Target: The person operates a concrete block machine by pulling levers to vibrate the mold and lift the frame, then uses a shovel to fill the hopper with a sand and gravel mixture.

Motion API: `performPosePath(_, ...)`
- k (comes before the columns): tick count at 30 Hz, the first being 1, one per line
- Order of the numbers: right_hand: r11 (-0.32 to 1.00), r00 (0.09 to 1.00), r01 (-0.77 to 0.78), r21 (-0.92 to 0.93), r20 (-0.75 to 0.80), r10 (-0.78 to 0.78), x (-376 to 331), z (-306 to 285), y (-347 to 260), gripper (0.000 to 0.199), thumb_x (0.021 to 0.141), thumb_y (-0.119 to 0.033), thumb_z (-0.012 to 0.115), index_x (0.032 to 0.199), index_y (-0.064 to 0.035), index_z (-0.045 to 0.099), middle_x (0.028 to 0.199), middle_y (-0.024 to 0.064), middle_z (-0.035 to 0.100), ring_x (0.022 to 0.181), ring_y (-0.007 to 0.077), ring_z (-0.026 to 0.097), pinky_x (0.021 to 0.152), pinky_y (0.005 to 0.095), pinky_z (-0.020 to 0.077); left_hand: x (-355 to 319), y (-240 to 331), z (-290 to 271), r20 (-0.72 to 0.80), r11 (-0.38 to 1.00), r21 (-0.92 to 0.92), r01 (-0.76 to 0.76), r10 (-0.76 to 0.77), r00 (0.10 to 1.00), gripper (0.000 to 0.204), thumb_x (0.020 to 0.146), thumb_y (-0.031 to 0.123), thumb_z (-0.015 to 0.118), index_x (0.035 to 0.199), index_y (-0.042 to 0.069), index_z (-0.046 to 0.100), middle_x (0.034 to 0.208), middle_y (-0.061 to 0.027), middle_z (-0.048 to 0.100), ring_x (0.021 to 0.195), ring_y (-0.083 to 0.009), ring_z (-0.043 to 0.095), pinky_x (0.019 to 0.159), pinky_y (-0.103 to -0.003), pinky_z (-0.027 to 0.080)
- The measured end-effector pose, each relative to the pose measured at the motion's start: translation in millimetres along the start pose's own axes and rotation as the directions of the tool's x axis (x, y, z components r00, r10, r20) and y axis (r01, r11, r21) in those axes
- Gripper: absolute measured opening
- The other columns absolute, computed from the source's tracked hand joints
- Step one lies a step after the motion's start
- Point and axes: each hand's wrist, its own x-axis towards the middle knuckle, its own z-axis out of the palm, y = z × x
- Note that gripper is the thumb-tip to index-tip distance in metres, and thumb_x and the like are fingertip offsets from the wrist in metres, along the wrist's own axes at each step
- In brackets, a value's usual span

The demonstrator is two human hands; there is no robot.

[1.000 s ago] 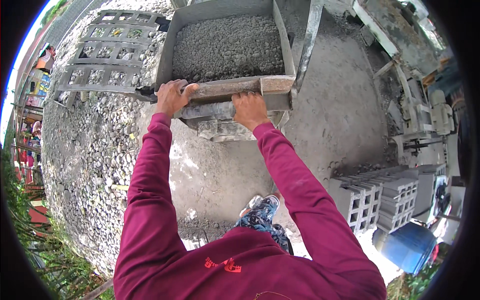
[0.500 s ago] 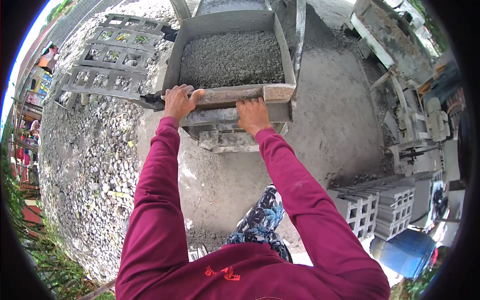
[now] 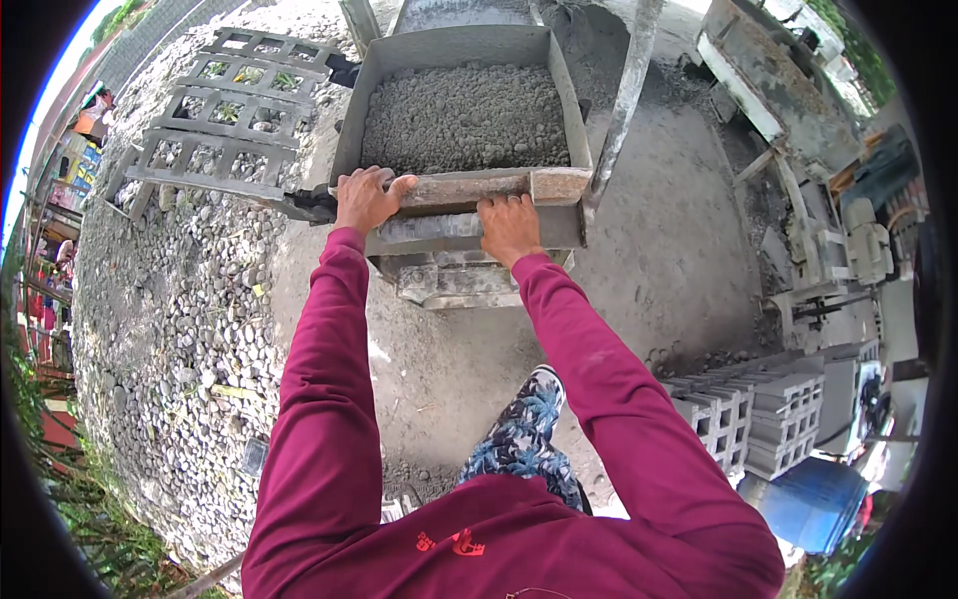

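Observation:
A metal tray (image 3: 462,42) in front of me holds a grey, crumbly aggregate mix (image 3: 464,115). Along its near edge runs a worn wooden bar (image 3: 464,188). My left hand (image 3: 366,203) is closed round the left end of this bar, thumb lying along it. Nearer the middle, my right hand (image 3: 510,230) curls its fingers over the same bar from the near side; a ring shows on one finger. Below the hands sits a grey block-like machine front (image 3: 454,283). A long metal lever (image 3: 627,95) slants up beside the tray's right side.
A slatted metal frame (image 3: 215,120) stands to the left, over a wide bed of pebbles (image 3: 190,369). Stacked hollow concrete blocks (image 3: 723,414) and a blue drum (image 3: 808,499) are at the lower right. Farther right stands a machine with a motor (image 3: 866,245).
The metal lever's upper end has swung to the right. Both hands keep their hold on the wooden bar, and the view has shifted slightly.

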Motion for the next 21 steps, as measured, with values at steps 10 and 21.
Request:
performPosePath(10, 1.000, 1.000, 0.011, 0.003, 0.007, -0.011, 9, 7, 7, 0.036, 0.081, -0.016, 0.069, 0.116, -0.0094, 0.068, 0.100, 0.0095, 0.071, 0.094, 0.0246, 0.068, 0.091, 0.0398, 0.0444, 13, -1, 1, 0.035, 1.000, 0.000, 0.002, -0.002, 0.999, 0.075, 0.088, 0.076, 0.046, 0.101, 0.009, 0.074, 0.099, -0.0104, 0.069, 0.102, -0.0325, 0.063, 0.088, -0.046, 0.040)
performPosePath(21, 1.000, 1.000, 0.005, 0.008, -0.001, -0.005, 12, 5, 6, 0.031, 0.079, -0.014, 0.069, 0.109, -0.0098, 0.069, 0.098, 0.0092, 0.071, 0.093, 0.0238, 0.068, 0.089, 0.0392, 0.0446, 10, -3, 2, 0.016, 1.000, -0.021, 0.013, -0.013, 1.000, 0.076, 0.087, 0.077, 0.047, 0.106, 0.009, 0.074, 0.099, -0.0102, 0.069, 0.101, -0.0319, 0.063, 0.088, -0.046, 0.040)
